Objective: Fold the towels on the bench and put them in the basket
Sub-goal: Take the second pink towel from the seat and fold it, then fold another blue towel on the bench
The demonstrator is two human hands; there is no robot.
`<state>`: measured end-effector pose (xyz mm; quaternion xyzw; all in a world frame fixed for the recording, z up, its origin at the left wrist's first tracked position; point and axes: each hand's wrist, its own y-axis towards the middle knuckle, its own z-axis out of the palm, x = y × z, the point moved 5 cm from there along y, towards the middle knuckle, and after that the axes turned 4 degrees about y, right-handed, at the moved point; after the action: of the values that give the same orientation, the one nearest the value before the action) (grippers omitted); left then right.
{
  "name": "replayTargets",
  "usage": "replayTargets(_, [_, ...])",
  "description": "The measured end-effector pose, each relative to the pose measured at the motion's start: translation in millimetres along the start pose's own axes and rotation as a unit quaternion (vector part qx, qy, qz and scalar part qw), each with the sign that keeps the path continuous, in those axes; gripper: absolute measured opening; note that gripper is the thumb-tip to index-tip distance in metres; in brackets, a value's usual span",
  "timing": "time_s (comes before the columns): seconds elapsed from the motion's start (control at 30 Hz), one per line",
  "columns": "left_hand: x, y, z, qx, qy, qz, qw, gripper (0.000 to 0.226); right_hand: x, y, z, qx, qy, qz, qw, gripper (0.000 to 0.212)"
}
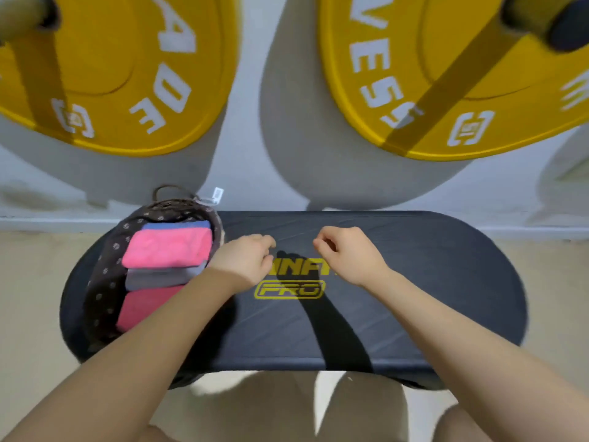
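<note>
My left hand (pixel 247 260) hangs over the worktop (pixel 414 282) just beside the basket (pixel 105 275), fingers curled loosely inward toward the palm, nothing between them. My right hand (pixel 345 255) sits level with it, a little apart, curled the same way and just as empty. Whether either one touches the padded surface I cannot tell; the right forearm throws a dark shadow across the yellow logo (pixel 290 287), which suggests it is lifted off the pad.

The dark padded worktop around both hands carries no loose cloth that I can see. The towels are all in the basket at my left: a folded pink towel (pixel 167 247) on top, a blue one (pixel 178 225) showing as an edge behind it, a grey one (pixel 162 277) below it, and another pink towel (pixel 140 309) nearest me, partly hidden by my left forearm.

These look like soft, light terry squares: limp, no stiffness, nothing fragile, and unlikely to slip. If I had to shift one, I would pinch it at the folded edge with thumb over and fingers under, so the layers stay together and do not fan open.

By my reading the folding and loading are finished, unless more towels lie out of view.

Behind the worktop, two yellow weight plates (pixel 105 74) lean against the wall.
</note>
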<state>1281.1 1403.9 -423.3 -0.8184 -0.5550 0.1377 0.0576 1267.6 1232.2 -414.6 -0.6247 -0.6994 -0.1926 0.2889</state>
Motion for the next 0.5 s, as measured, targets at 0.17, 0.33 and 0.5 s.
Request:
replayTargets(0.17, [-119.5,0.5,-88.9,0.076,0.029,0.076,0.994,0.034,-17.6,-68.3,-128.2,0.004,0.020,0.121,0.992,0.023])
replayTargets(0.33, [-244.5,-24.5,-172.5,0.129,0.003,0.161,0.978,0.032,-22.5,-159.0,-250.6,-0.021,0.068,0.253,0.965,0.019])
replayTargets(0.5, [-380.3,-59.5,-230.3,0.168,0.113,0.334,0.921,0.035,-32.6,-271.6,-357.2,-0.057,0.093,0.363,0.925,0.018])
